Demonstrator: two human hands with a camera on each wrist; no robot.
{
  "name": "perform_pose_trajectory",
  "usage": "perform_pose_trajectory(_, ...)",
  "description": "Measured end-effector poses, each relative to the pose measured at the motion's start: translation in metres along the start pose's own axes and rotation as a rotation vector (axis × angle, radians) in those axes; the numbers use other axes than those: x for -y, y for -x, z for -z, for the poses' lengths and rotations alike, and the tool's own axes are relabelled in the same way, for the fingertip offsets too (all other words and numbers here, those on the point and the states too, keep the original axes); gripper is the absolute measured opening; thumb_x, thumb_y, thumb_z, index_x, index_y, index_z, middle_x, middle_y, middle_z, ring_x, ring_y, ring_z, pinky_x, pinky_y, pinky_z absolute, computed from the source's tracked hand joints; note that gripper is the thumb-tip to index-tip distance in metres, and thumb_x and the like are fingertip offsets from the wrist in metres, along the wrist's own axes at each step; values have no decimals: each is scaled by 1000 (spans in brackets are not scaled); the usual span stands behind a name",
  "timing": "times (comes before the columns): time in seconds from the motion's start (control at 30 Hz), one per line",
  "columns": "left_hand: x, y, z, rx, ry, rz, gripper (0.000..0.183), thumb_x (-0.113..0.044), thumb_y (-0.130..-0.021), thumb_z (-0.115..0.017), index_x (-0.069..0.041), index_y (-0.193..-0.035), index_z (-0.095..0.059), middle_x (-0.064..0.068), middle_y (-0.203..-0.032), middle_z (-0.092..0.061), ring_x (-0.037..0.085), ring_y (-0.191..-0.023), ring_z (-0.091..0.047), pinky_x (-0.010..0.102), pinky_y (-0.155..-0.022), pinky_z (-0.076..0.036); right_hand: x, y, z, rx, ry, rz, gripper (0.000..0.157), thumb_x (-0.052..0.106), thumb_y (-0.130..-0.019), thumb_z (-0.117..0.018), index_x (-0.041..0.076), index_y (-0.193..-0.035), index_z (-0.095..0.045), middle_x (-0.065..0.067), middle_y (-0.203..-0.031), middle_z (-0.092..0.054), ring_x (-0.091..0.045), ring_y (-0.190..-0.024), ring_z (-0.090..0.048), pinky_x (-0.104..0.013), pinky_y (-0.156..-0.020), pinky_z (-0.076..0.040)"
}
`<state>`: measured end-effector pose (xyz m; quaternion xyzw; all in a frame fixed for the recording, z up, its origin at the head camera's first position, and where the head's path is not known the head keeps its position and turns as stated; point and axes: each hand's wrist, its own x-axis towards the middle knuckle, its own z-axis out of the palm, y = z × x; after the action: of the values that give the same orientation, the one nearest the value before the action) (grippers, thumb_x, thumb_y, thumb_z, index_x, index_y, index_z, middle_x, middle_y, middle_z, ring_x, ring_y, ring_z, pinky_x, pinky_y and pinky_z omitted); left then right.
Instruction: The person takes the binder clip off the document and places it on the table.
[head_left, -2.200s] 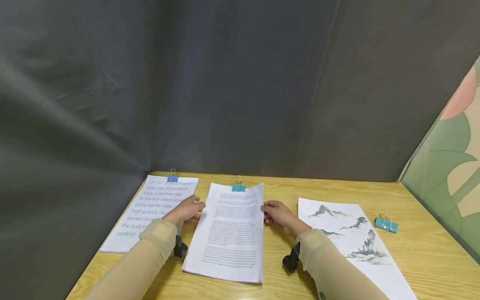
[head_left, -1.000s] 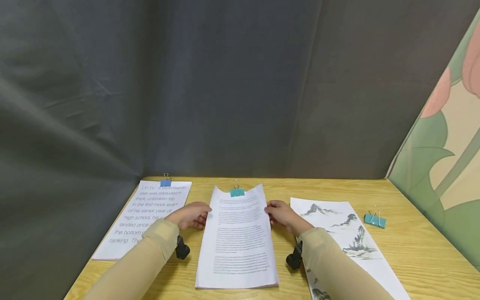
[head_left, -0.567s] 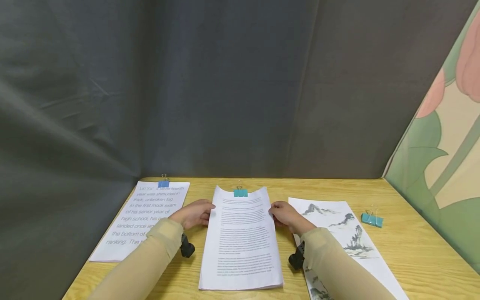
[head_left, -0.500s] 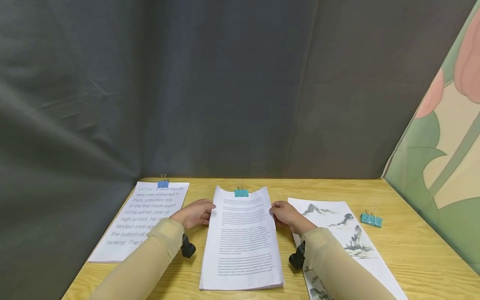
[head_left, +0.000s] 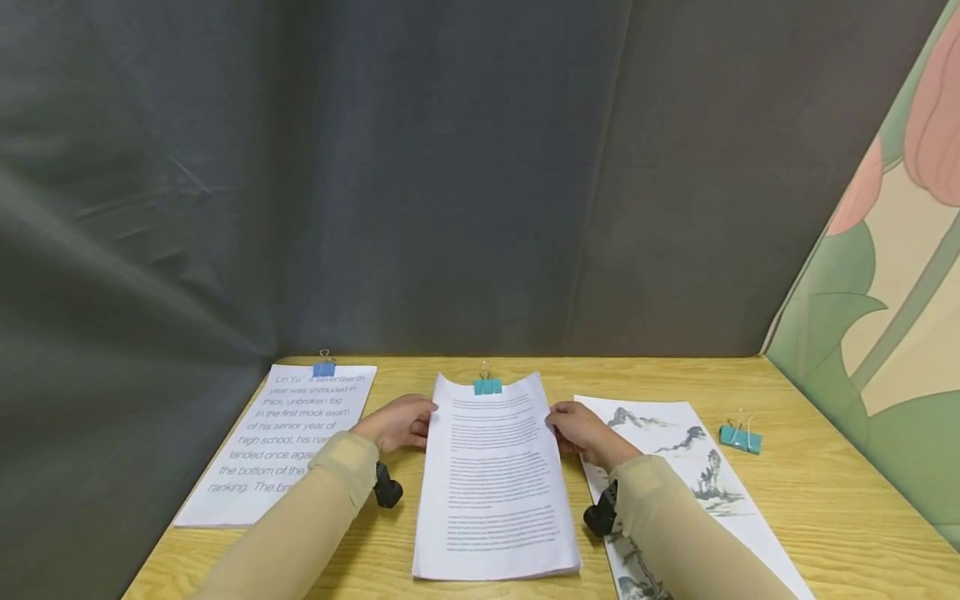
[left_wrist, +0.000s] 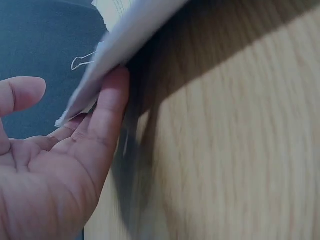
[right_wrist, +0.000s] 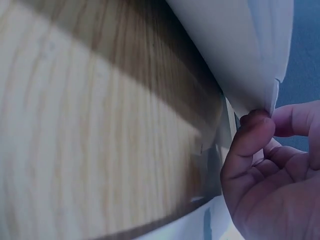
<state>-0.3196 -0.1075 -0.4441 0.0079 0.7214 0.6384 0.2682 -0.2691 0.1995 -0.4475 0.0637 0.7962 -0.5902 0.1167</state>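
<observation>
Well, right hand pinches paper stack, left hand supporting

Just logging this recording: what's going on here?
A person's right hand pinches one side of a clipped stack of pages; the left hand supports the other from underneath. The stack's far end is raised off the table. Another clipped stack lies on the left, a mountain picture and a loose clip on the right.

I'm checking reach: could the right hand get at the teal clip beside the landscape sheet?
Probably not yet: the right hand pinches the paper stack. Once free, likely yes: the teal clip lies uncovered beyond the flat landscape sheet.
</observation>
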Motion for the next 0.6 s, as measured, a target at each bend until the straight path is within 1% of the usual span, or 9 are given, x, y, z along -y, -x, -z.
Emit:
perform_pose_trajectory(0.1, 0, -4, -4, 4, 3, 8, 24, -12, -108, -45, 4, -126, -47, 13, -100, -64, 19, -82, -64, 34, -71, -56, -2, -1, 1, -4, -2, -22, 18, 4, -102, -49, -7, -108, -62, -10, -83, -62, -15, -65, -54, -26, -57, -44)
perform_pose_trajectory(0.23, -1, -8, -6, -4, -9, -1, 27, -13, -107, -45, 5, -128, -48, 13, -99, -64, 18, -80, -62, 32, -68, -54, -4, -1, 3, 1, 2, -37, 21, 6, -103, -48, -7, -112, -62, -10, -84, -64, -16, -65, -54, -26, -59, -43)
perform_pose_trajectory(0.4, -2, -13, -6, -20, -28, -6, 28, -12, -107, -44, 6, -129, -49, 13, -101, -63, 19, -83, -61, 31, -70, -53, -4, 0, 5, 11, 9, -48, 22, 6, -104, -48, -6, -115, -62, -10, -84, -65, -17, -67, -55, -28, -60, -44)
perform_pose_trajectory(0.47, -3, -14, -6, -26, -39, -16, 27, -12, -108, -44, 6, -127, -50, 14, -102, -62, 19, -84, -60, 31, -71, -53, -4, 0, 6, 11, 9, -51, 21, 7, -104, -48, -6, -114, -62, -10, -85, -65, -18, -68, -56, -28, -61, -44)
perform_pose_trajectory(0.6, -5, -17, -8, -47, -51, -37, 23, -10, -108, -44, 6, -123, -51, 13, -101, -60, 19, -85, -58, 31, -72, -52, -4, 0, 8, 6, 6, -48, 24, 8, -105, -47, -7, -120, -59, -11, -90, -65, -18, -72, -58, -29, -63, -46)
